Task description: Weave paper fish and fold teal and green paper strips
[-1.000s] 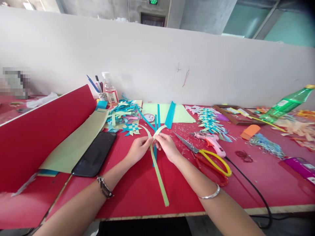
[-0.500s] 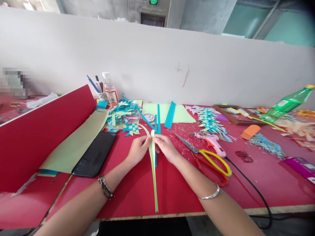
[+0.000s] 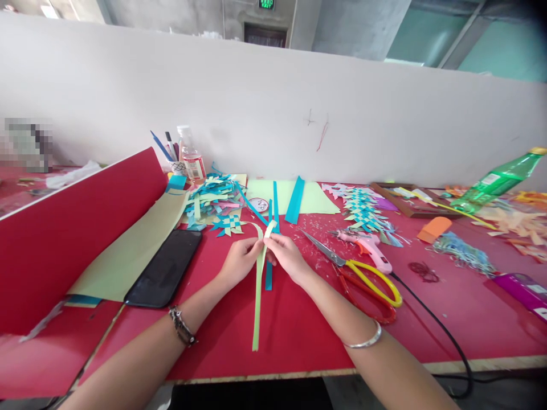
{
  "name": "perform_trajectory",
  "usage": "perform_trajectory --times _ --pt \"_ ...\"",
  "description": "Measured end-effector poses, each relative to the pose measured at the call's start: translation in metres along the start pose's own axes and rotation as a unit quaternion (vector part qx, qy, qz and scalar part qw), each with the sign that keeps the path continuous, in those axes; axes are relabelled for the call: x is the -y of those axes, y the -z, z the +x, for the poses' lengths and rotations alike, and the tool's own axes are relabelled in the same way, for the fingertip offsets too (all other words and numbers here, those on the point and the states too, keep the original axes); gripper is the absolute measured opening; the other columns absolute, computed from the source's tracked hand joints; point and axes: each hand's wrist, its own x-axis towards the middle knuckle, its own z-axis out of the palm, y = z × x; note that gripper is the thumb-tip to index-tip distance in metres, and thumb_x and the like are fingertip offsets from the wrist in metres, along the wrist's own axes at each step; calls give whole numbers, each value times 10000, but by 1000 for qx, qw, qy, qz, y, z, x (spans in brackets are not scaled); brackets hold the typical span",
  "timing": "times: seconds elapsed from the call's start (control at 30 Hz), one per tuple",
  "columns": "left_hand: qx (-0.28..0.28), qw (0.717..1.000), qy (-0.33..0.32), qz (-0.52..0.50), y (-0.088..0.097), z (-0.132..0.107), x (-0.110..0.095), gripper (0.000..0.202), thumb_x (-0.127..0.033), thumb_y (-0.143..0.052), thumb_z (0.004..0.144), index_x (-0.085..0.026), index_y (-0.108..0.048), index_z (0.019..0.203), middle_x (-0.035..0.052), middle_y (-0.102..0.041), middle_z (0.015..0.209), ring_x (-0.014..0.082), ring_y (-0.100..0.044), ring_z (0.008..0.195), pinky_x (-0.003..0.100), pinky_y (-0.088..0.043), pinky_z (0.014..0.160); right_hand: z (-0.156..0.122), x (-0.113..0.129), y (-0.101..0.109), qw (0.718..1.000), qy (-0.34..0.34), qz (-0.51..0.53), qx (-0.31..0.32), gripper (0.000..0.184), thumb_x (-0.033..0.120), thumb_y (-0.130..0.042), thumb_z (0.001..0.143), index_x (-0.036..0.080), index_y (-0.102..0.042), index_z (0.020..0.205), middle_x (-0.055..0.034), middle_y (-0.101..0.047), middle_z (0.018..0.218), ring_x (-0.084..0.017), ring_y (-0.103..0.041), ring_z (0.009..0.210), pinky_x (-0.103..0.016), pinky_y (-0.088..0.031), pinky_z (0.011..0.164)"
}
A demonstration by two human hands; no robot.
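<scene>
Pale green paper strips are pinched between both hands, with one long end hanging toward the table's front edge and shorter ends sticking up. My left hand is closed on them, thumb and fingertips together. Facing it, my right hand also pinches the strips, its fingertips nearly touching the left ones. Blue paper strips lie beyond and beneath the hands; one blue end shows behind the green strip. Left of the hands, a small woven blue-and-green paper piece rests by a heap of cut strips.
Scissors with yellow and red handles and a pink glue gun lie to the right. A black phone is at left. A woven paper fish-like piece, a leaning green bottle and a clear bottle stand farther back.
The hanging green end has swung left and a little up. The upper short end now tilts right. Both hands keep their pinch in nearly the same place.
</scene>
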Motion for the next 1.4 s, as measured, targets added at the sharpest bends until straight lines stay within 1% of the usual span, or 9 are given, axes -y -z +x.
perform_trajectory --times 0.13,0.3,0.47,0.6,0.73,0.9,0.97,1.1,1.4 --pt "-26 999 8 18 -1 -1 -1 394 -347 -327 830 -138 -557 587 -7 -577 570 114 -505 566 201 -370 602 0 -1 -1 1000 4 -3 -1 247 337 -447 737 187 -429 541 71 -411 421 -67 -391 397 -197 -297 407" --pt "-96 993 48 38 0 0 2 374 -370 -347 810 -141 -470 541 -43 -411 468 81 -356 459 195 -269 465 1 -1 -3 1000 1 -3 -15 241 318 -448 723 184 -426 525 66 -420 417 -67 -387 385 -200 -294 399" --pt "-31 999 32 25 0 1 1 386 -390 -352 805 -136 -538 582 -36 -475 507 91 -419 497 191 -319 505 2 0 0 999 12 -2 -42 271 355 -431 749 188 -410 537 71 -399 417 -63 -367 382 -197 -284 397" --pt "7 1000 14 -2 -1 0 -1 403 -371 -329 821 -141 -581 606 -17 -567 565 107 -491 546 195 -372 586 2 -1 1 1000 9 -8 -21 287 391 -444 749 185 -437 549 63 -423 437 -69 -390 393 -203 -294 399" --pt "-3 1000 16 -13 0 1 -2 420 -363 -319 824 -137 -588 593 2 -587 570 123 -525 580 211 -389 641 1 -1 -1 1000 10 -15 -5 263 382 -461 741 181 -459 571 64 -429 441 -71 -399 407 -200 -303 408" --pt "-91 993 71 9 1 2 1 389 -397 -354 802 -143 -485 536 -42 -416 445 80 -362 432 195 -284 448 1 -2 -2 1000 12 -10 -20 266 360 -465 740 179 -433 547 64 -420 432 -64 -382 397 -198 -295 406" --pt "-77 994 73 4 1 2 2 393 -421 -348 800 -145 -475 551 -49 -392 443 77 -347 424 194 -270 433 1 -2 -1 999 18 -5 -37 277 368 -457 747 182 -417 545 67 -409 433 -61 -372 399 -195 -289 407" --pt "-7 999 48 8 0 2 4 389 -422 -356 799 -138 -527 595 -36 -468 494 89 -423 485 193 -323 494 1 0 0 998 29 0 -52 293 380 -427 767 185 -411 549 71 -396 438 -58 -361 402 -192 -288 414" --pt "3 999 29 -12 1 0 -1 425 -373 -314 830 -135 -581 600 9 -602 596 116 -531 589 199 -378 613 1 -4 -2 1000 17 -14 2 228 331 -455 738 185 -447 563 74 -401 409 -65 -371 371 -194 -289 385"
